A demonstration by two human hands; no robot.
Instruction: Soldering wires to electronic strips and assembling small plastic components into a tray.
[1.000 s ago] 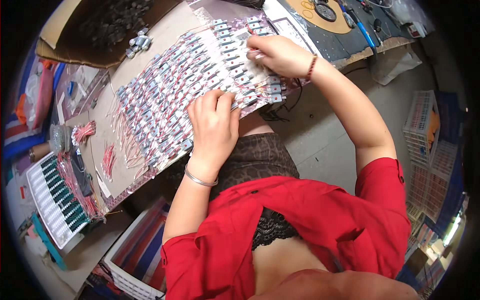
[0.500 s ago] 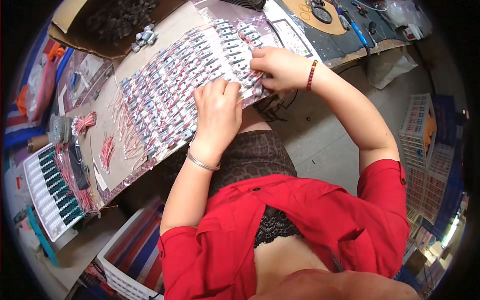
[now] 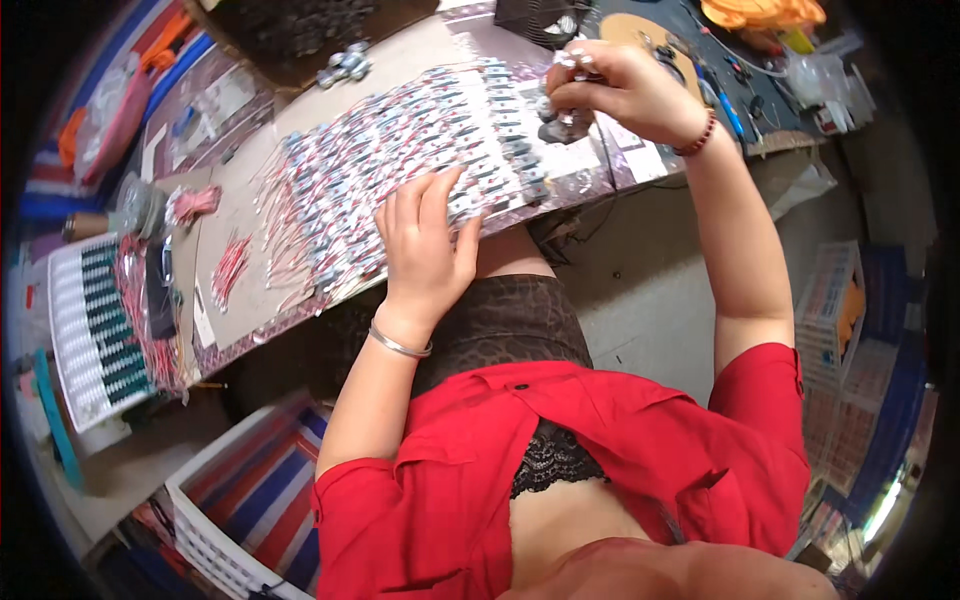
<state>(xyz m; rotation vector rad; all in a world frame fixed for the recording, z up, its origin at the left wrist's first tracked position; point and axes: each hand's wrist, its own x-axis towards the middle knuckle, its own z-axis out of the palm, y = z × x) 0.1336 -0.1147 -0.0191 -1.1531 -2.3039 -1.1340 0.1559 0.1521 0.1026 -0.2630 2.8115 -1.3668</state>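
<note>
Rows of small grey motor-like parts (image 3: 400,140) with thin red and white wires cover the middle of the table. My left hand (image 3: 425,235) rests at the near edge of these rows, fingers spread and lying on the parts, holding nothing. Raised over the table to the right of the rows, my right hand (image 3: 625,90) is closed round a bunch of small grey motor-like parts (image 3: 565,125). Some of them poke out below and between its fingers, and the palm side is hidden.
Beyond the rows stands a cardboard box (image 3: 290,50) of dark parts, with a few loose grey parts (image 3: 343,66) beside it. Red wire bundles (image 3: 230,270) and a white tray (image 3: 80,340) are to the left. A black fan (image 3: 540,20) and a blue pen-like tool (image 3: 730,118) lie at the far right.
My right hand has lifted from the right end of the rows and moved right and away, taking a bunch of parts. My left hand's fingers have spread. The whole view has shifted slightly.
</note>
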